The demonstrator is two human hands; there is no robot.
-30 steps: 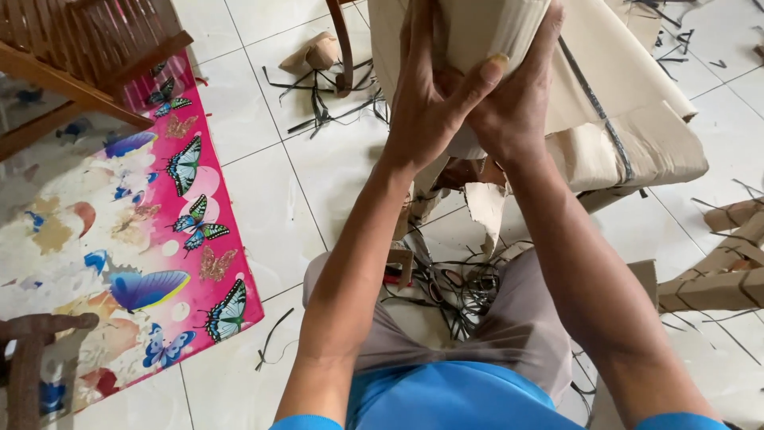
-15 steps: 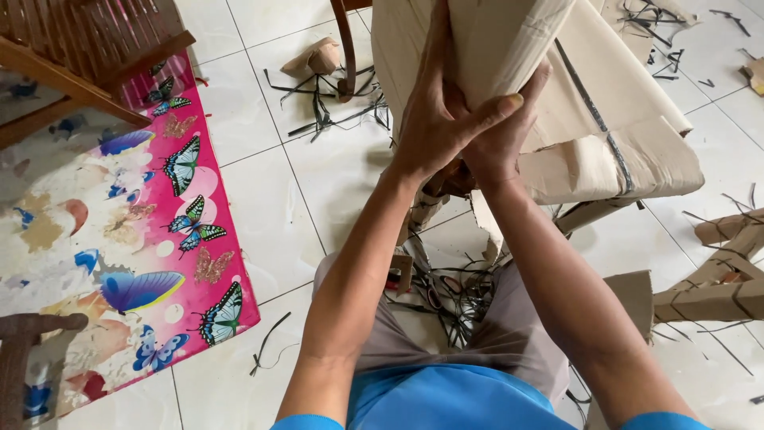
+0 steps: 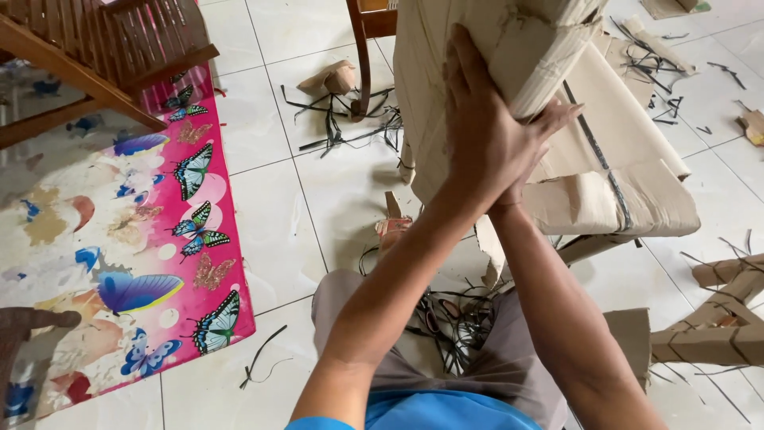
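Observation:
A large piece wrapped in tan cardboard point(image 3: 477, 40) stands tilted in front of me on the white tile floor. My left hand point(image 3: 485, 135) lies flat on its wrapped edge, fingers together and pointing up. My right hand point(image 3: 557, 123) is mostly hidden behind the left one. Only its fingertips show, curled round the same cardboard edge. A loose cardboard flap point(image 3: 629, 199) with a black strap across it hangs to the right of my hands. My knees in grey shorts point(image 3: 509, 366) are just below.
A pink butterfly mat point(image 3: 183, 239) covers the floor at left, with a wooden chair point(image 3: 103, 56) behind it. Cut black straps point(image 3: 342, 127) lie around a wooden leg point(image 3: 362, 56) and between my knees. Cardboard-wrapped pieces point(image 3: 716, 334) lie at right.
The wrapped piece has come closer and lower in view. My left hand has slid up and flattened over its edge, and now covers most of my right hand.

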